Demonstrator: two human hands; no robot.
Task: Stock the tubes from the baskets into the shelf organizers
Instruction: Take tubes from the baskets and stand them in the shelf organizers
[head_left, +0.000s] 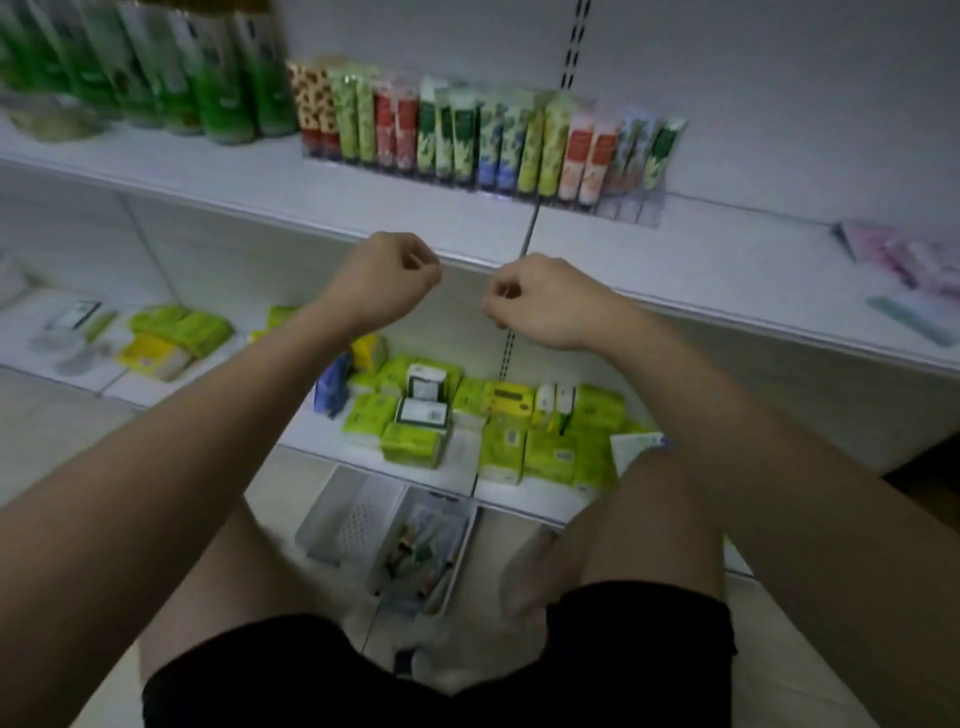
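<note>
Our left hand (387, 283) and right hand (540, 301) hang curled, empty; the basket (441, 551) of tubes (415, 545) lies below, between our knees, equally near.

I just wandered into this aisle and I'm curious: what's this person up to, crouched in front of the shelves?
A person is stocking a shop shelf. Both hands, left hand and right hand, are raised in front of the white shelf with fingers curled, holding nothing. A clear plastic organizer already holds a row of colourful patterned tubes. On the floor, one white plastic basket still holds a few tubes, and the white perforated basket beside it looks empty.
</note>
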